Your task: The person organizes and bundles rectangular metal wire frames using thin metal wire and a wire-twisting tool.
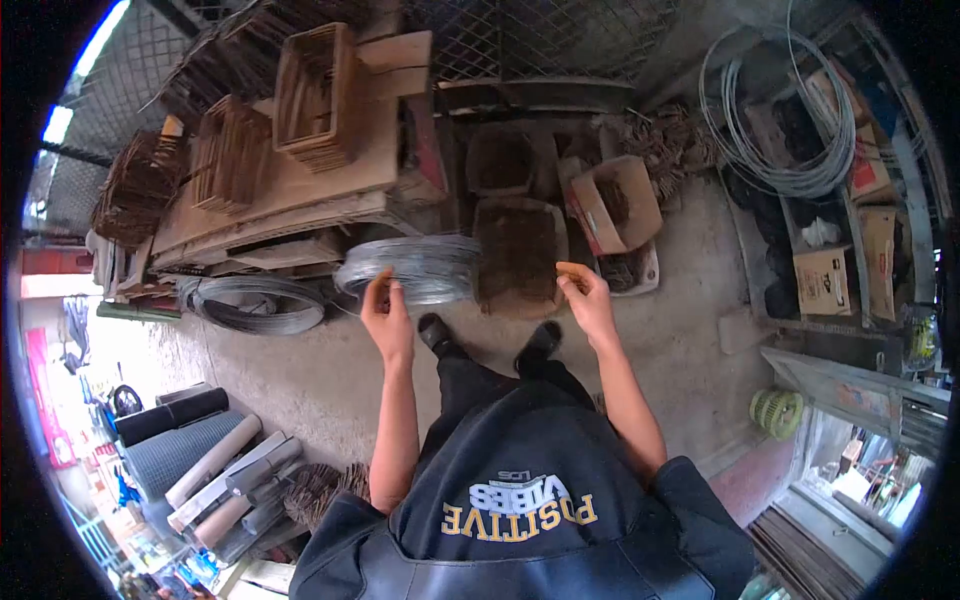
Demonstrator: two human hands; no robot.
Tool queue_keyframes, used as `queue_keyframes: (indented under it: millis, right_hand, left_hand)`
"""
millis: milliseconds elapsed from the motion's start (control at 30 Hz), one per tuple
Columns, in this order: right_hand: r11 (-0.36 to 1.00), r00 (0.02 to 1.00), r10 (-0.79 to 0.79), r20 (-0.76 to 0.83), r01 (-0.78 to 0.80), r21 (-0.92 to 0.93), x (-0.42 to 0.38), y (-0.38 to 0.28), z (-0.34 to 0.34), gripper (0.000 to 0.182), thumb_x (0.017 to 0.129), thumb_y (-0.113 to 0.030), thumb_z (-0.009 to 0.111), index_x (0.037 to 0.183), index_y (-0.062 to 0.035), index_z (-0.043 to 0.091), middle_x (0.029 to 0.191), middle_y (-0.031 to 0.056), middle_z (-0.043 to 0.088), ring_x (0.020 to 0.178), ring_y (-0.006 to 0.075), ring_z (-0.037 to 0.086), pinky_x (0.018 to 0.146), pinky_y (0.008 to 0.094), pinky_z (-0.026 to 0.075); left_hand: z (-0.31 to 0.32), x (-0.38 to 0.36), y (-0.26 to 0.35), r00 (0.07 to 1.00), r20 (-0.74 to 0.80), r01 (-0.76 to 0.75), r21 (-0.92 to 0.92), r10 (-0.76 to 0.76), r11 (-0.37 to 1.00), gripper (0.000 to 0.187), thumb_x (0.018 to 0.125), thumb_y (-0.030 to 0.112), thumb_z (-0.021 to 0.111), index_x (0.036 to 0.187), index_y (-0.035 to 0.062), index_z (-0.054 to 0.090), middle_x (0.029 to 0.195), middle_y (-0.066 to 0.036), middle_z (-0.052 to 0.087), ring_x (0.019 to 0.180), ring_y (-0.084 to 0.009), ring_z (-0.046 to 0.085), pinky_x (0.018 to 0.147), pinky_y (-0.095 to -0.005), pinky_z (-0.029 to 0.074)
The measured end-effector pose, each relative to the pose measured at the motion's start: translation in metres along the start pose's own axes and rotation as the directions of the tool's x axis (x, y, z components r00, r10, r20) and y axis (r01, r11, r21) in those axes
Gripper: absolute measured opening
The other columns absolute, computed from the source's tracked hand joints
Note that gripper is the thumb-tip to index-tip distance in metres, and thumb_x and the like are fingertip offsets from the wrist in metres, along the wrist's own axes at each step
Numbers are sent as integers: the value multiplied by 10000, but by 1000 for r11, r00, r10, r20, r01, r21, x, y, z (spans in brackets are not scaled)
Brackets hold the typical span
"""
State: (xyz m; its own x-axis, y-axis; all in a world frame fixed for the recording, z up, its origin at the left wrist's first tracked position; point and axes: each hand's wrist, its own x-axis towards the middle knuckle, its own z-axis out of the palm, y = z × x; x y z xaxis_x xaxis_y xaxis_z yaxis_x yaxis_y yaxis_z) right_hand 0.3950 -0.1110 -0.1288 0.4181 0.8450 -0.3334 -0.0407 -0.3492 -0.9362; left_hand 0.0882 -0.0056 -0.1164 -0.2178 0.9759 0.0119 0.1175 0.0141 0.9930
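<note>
While I can't tell whether the left fingers or right fingers grasp anything, a slip could tangle the wire coil.

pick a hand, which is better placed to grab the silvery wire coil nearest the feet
Probably the left hand: its fingers overlap that wire coil in this view, though contact is unclear. The right hand is farther right, with a visible gap to the coil.
</note>
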Motion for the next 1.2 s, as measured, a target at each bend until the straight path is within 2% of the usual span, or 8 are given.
queue_keyframes:
  millis: [233,400,700,767,900,967,1100,1200]
  right_hand:
    - [972,983,181,-39,-185,-143,26,96,-63,278,1004,-143,666,1259,-58,735,1041,80,732,987,191,664,906,345,510]
    - [931,946,300,-121,-318,-178,54,193,-66,260,1014,-108,649,1253,-70,745,873,-14,663,689,84,569,636,261,466]
    - [897,885,437,-159,-414,158,156,472,-18,211,974,-69,653,1154,-38,761,1063,100,757,972,226,699,841,341,548]
    - [946,927,318,-197,-296,134,195,558,1,237,1019,8,557,1191,12,720,1091,119,690,954,155,631,768,293,514]
    - [936,932,340,-129,-322,142,265,684,19,262,1018,-15,575,1252,29,682,1169,135,682,1018,179,633,817,310,522]
    - [876,969,119,-215,-205,-436,288,699,28,337,1038,-170,598,1319,8,656,1264,172,692,1145,274,653,910,375,534]
    - [791,886,414,-207,-463,-401,325,641,24,442,1038,-339,590,1344,-25,646,1345,214,673,1226,381,644,989,468,526]
    - [846,954,-122,-275,-45,-532,349,742,37,511,988,-417,623,1356,-63,645,1366,254,653,1200,464,644,981,531,526]
  left_hand:
    - [78,-54,-20,940,267,153,230,-214,961,245,1029,157,682,1220,8,722,1009,-18,702,882,-87,593,808,-259,492]
    - [126,-63,-103,821,466,192,318,-330,928,211,1016,127,665,1181,17,736,1001,-34,735,868,-118,642,767,-293,517]
    - [209,-38,-453,611,700,-64,510,-370,858,221,971,184,689,1106,32,776,880,-133,773,877,-211,740,791,-376,565]
    - [248,-21,-480,498,484,228,728,-720,647,237,994,203,664,1148,54,766,923,-165,760,901,-294,742,804,-411,576]
    - [273,-6,-673,466,673,414,409,-575,813,311,1015,273,638,1163,20,741,995,-186,737,914,-352,724,816,-459,580]
    - [307,-7,-670,589,760,-528,620,-276,581,354,1031,315,591,1112,5,740,1043,-232,715,888,-358,706,810,-503,580]
    - [367,0,-772,653,570,-347,810,-498,473,388,1015,352,584,1098,9,746,1013,-247,711,896,-374,705,813,-538,577]
    - [384,-2,-882,473,745,-410,659,-470,631,406,982,378,606,1112,24,753,1083,-269,716,956,-420,714,838,-549,575]
